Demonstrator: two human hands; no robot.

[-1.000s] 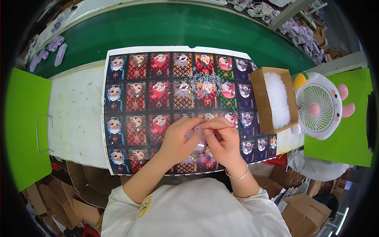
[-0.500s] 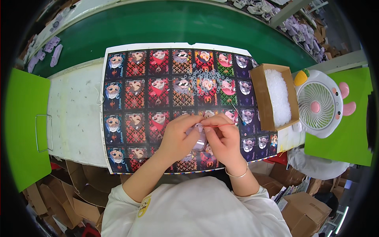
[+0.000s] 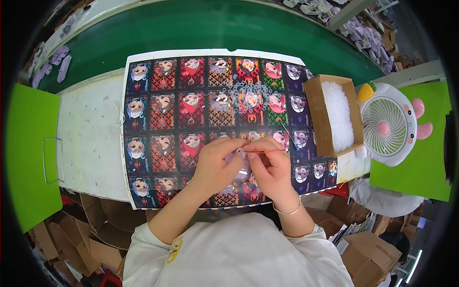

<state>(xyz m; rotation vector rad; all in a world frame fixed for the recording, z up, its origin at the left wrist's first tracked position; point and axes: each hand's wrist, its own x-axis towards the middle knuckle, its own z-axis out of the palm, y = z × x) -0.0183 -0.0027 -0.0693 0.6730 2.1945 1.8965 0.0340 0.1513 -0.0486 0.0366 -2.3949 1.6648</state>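
Note:
A translucent pale-purple plastic part [image 3: 242,173] is gripped in my left hand [image 3: 216,165], fingers closed round its upper end. My right hand [image 3: 271,165] meets it there, thumb and fingers pinching a thin red stick-like piece [image 3: 267,151] that points off to the right. Where the two sets of fingertips come together, the contact between the red piece and the plastic part is hidden. Beyond my hands, many small clear rings [image 3: 251,95] lie scattered on the printed sheet [image 3: 193,131]. A thin metal-shafted tool with a blue end [image 3: 290,136] lies to the right of my right hand.
A cardboard box [image 3: 315,119] of clear small pieces stands at the right, beside a white rabbit-faced fan [image 3: 386,125]. A green belt [image 3: 191,28] runs along the back. Purple parts [image 3: 60,60] lie at the far left. Green panels [image 3: 36,153] flank the table.
My hands keep almost the same pose around the purple part and the red piece. The view has shifted very slightly.

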